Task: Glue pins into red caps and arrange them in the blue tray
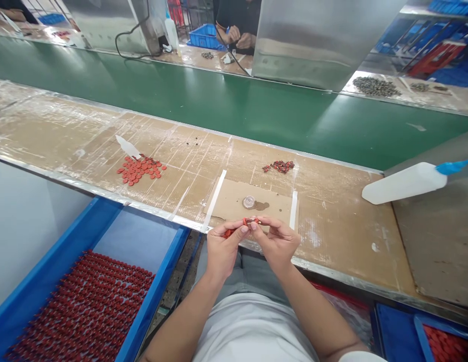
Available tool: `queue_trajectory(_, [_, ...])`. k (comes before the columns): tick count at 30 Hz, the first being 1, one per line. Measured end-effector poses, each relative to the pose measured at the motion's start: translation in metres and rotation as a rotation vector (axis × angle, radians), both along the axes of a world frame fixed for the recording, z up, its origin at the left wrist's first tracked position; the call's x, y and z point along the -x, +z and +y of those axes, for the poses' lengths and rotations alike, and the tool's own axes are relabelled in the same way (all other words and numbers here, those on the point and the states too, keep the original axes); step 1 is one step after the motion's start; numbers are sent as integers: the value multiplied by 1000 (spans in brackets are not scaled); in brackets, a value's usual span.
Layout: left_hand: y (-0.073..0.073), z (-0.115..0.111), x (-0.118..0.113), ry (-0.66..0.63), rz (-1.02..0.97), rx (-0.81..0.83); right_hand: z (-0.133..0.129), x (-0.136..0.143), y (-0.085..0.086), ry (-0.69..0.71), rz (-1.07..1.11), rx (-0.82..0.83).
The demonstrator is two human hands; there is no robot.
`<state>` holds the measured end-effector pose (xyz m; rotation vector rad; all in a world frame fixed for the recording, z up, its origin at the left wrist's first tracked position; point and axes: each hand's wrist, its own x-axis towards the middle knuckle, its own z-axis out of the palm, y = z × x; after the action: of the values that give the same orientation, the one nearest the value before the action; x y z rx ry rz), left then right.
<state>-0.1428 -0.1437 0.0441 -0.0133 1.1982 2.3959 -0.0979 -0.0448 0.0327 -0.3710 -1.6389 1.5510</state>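
My left hand point(223, 249) and my right hand point(278, 244) meet at the table's front edge, fingertips pinched together. Between them is a small red round part point(246, 220); my left thumb and forefinger grip it. The right fingertips pinch a tiny, partly hidden piece at its right side. More red point(228, 233) shows between the left fingers. Just beyond my hands, a small clear round cup point(248, 202) sits on a taped-down cardboard sheet point(234, 191), beside a damp stain.
Red discs point(134, 172) lie left, near a white pointed strip point(127, 147). Small red-and-dark pieces point(281, 166) lie ahead. A white squeeze bottle point(403, 183) lies right. A blue tray point(168, 266) holds rows of red parts. Beyond the green belt point(226, 105), another person's hands point(239, 38) work.
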Motion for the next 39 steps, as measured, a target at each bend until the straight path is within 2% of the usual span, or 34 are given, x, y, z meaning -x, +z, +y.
queue_trajectory(8, [-1, -3, 1, -6, 97, 33, 3, 3, 3, -46, -40, -48])
queue_trajectory(17, [0, -7, 4, 15, 135, 63, 9, 5, 14, 52, -1, -168])
queue_trajectory(21, [1, -6, 5, 27, 104, 59, 8, 6, 21, 91, -31, -147])
queue_trajectory(25, [5, -7, 5, 19, 90, 74, 6, 8, 23, 56, -68, -116])
queue_trajectory(29, [7, -11, 4, -9, 109, 82, 6, 7, 24, 32, -53, -159])
queue_trajectory(34, [6, -13, 5, 19, 76, 86, 5, 9, 28, 77, -38, -193])
queue_trajectory(39, [4, -15, 7, 9, 37, 49, 8, 13, 36, 149, -159, -120])
